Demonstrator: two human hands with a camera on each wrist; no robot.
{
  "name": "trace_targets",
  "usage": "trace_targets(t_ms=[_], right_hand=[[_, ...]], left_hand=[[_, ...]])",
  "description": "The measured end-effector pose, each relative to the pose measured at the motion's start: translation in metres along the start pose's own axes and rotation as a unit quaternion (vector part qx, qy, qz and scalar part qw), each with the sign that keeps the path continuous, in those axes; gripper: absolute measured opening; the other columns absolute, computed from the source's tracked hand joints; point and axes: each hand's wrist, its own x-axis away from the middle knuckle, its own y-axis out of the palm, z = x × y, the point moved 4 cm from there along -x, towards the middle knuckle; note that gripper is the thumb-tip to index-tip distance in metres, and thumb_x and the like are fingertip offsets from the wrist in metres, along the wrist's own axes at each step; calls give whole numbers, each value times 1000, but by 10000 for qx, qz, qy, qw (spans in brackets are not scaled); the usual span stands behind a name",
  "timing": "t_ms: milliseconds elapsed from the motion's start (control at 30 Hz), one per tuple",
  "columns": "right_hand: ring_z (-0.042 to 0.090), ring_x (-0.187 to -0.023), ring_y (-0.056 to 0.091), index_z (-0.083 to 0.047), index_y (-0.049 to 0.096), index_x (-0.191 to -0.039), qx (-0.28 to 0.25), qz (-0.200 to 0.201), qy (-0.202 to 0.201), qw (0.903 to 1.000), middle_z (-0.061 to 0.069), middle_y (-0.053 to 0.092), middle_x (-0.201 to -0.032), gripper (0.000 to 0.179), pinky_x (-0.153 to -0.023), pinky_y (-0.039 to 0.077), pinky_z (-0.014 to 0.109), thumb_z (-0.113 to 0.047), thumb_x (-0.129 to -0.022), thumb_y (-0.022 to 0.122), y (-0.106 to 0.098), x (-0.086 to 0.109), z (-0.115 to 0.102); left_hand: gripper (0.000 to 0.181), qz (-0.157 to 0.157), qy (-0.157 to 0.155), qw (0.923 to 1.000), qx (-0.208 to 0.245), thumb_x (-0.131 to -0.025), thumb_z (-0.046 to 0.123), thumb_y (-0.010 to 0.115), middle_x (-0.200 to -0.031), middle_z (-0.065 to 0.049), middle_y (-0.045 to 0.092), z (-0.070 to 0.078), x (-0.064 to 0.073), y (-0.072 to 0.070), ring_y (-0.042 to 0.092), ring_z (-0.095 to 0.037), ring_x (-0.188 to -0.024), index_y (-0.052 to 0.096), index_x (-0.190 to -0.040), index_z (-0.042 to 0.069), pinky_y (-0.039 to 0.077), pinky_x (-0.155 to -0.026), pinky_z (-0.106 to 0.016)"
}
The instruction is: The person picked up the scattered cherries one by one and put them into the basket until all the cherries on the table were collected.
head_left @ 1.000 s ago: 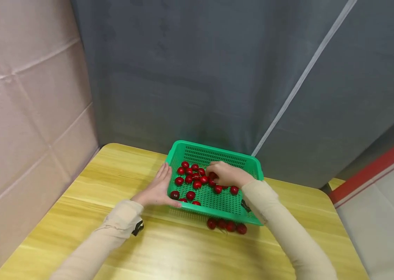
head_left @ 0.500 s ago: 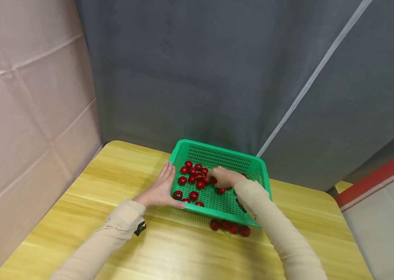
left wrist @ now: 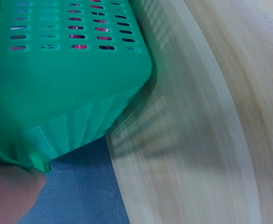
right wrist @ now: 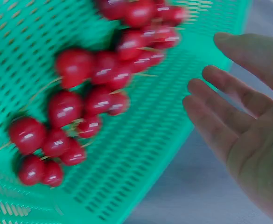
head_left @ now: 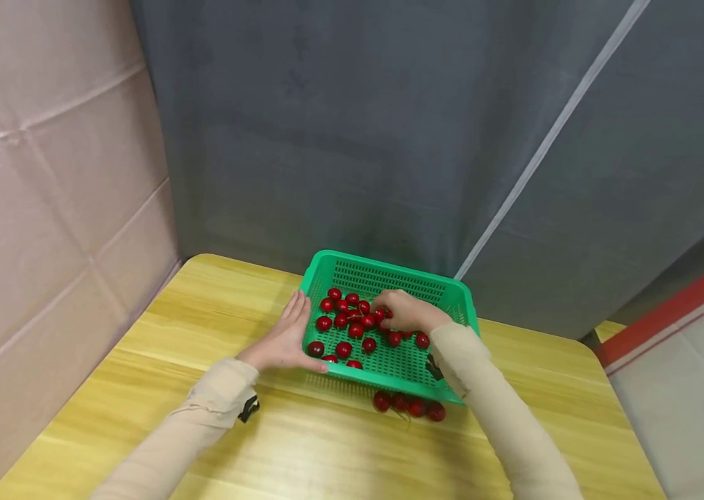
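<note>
My left hand (head_left: 286, 340) rests against the near left corner of a green slotted plastic basket (head_left: 389, 378), its fingers straight along the left side and its thumb on the front rim. In the left wrist view part of that hand (left wrist: 12, 191) touches the basket's rim (left wrist: 33, 161). Inside lie many red cherries (head_left: 355, 331), some with stems. My right hand (head_left: 405, 310) reaches in over them from the right, fingertips close to the cluster. From the right wrist its fingers (right wrist: 220, 105) appear extended, holding nothing, beside the cherries (right wrist: 65, 108).
Several more cherries (head_left: 416, 407) sit in a row on the wooden table (head_left: 302, 444), right by the basket's front side. A grey curtain (head_left: 327, 139) hangs behind the table, and a pale pinkish wall (head_left: 52, 194) stands at the left.
A cherry that was at my right fingertips now lies in the basket just below them, apart from the cluster. The right hand has shifted slightly right. My left hand stays at the corner.
</note>
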Motion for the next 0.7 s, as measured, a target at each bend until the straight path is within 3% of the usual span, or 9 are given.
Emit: trace_targets(t_ms=[233,400,567,700], right_hand=[[17,-91,57,-4,62,-110,-55,893,-565,9944,6,59,-106,26,-79,50,30,-10,-84,63,-21,43,-43],[13,-90,58,-8,62,-107,254,1194,-957,9879,2,59,-104,26,-77,51,25,-14,-82,66,-17,75,-79],[7,-83,55,-11,63,-102,480,924,-1129,9881,-3,58,-95,20,-72,48,18,-17,-83,65,16,86,-98],[7,-76,53,-10,63,-97,903,542,-872,9906,-2,54,-87,19,-66,46,16,-14,-79,66,59,78,-95]], left_hand=[[135,-55,5,9999,144,-54,65,74,-148,-23,-10,-6,-5,-1,-12,-33,-137,3,-141,-9,11,-110,-46],[134,-60,-32,9998,183,-54,64,74,-148,-23,-11,-11,-5,-6,-12,-34,-137,4,-141,-10,10,-109,-48],[133,-3,-93,9999,117,-54,62,75,-148,-24,-10,-17,-6,-11,-11,-35,-137,4,-141,-10,9,-110,-48],[133,-2,-92,9999,74,-55,63,75,-148,-24,-10,-20,-8,-13,-11,-35,-137,4,-141,-10,9,-109,-48]])
